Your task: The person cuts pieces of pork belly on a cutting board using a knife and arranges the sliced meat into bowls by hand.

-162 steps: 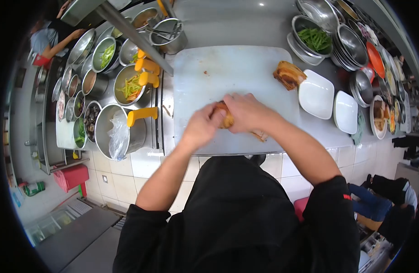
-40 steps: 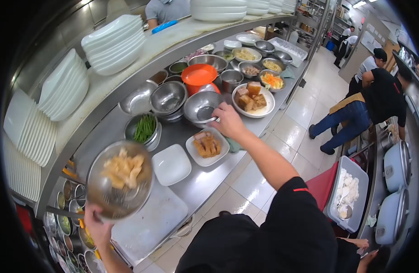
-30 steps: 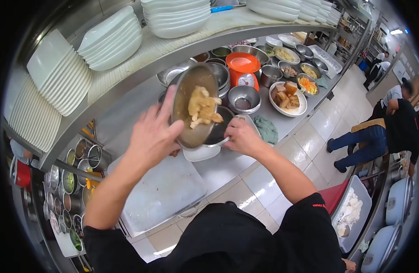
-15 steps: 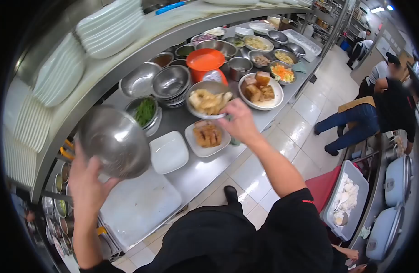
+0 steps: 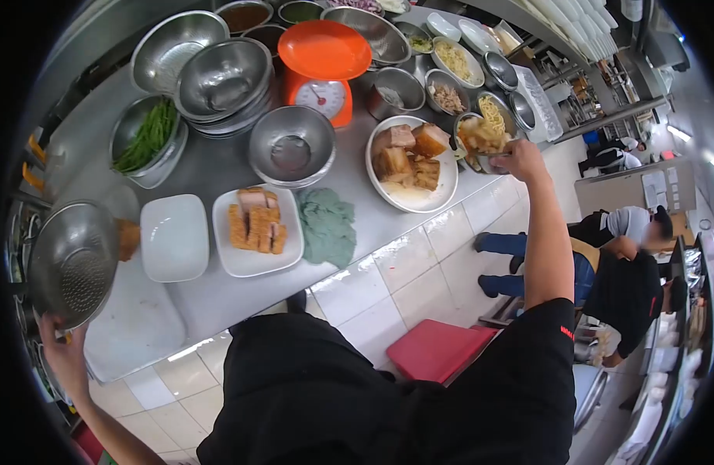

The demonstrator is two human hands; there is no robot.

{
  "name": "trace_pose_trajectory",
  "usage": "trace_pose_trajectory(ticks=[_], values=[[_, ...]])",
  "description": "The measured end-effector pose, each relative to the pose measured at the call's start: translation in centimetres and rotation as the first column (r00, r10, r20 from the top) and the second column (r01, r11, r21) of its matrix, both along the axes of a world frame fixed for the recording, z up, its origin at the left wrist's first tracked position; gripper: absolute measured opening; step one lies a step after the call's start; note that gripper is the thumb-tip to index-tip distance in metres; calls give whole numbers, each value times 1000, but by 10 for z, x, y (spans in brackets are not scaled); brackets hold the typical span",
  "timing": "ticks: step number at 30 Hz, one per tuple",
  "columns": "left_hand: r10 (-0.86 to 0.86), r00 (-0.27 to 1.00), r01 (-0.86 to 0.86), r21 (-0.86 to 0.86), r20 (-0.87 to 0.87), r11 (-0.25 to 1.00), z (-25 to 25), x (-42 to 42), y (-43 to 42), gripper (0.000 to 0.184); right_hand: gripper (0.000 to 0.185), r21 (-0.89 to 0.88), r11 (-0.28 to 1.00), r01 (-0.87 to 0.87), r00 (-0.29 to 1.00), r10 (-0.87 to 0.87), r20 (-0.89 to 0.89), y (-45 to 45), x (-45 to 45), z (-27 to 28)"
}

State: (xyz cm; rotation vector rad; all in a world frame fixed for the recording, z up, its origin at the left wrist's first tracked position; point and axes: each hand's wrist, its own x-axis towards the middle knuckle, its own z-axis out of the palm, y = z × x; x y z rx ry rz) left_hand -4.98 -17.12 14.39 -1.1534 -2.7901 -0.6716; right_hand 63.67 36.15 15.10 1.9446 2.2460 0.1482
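At the left edge my left hand (image 5: 62, 353) grips the lower rim of a metal colander (image 5: 74, 263), tilted over the counter's end. Farther right, my right hand (image 5: 520, 159) is closed at pale, yellowish food pieces (image 5: 481, 136) over the bowls beside the pork plate. Motion blurs these pieces, and the bowl below is partly covered. A metal bowl (image 5: 293, 147) before the orange scale (image 5: 324, 93) holds no food. Sliced crisp-skinned pork (image 5: 256, 225) lies on a square white dish, next to a bare square dish (image 5: 175, 236). Pork chunks (image 5: 407, 159) fill a round white plate.
A green cloth (image 5: 326, 225) lies by the counter's front edge. Stacked metal bowls (image 5: 224, 85) and a bowl of green vegetables (image 5: 148, 138) stand behind. A white cutting board (image 5: 132, 325) is at left. On the right, a red lid-like object (image 5: 434, 349) and several people (image 5: 628, 271) occupy the aisle.
My right hand has moved right from the bowl before the scale; pale food now shows beside it there. The colander has moved left and lower in my left hand. The view has shifted.
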Motion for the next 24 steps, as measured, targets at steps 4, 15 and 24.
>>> trace_pose_trajectory(ticks=[4, 15, 24], values=[[84, 994, -93, -133, -75, 987, 2, -6, -22, 34, 35, -132, 989, 59, 993, -46, 105, 14, -7, 31], [205, 977, -213, -194, -61, 958, 10, -34, -59, 49, 37, -296, 953, -71, 982, 119, 148, 16, -18, 73], [193, 970, -195, 6, -147, 981, 36, 24, -36, 33, 32, -208, 966, -151, 986, 161, 33, 27, -14, 76]])
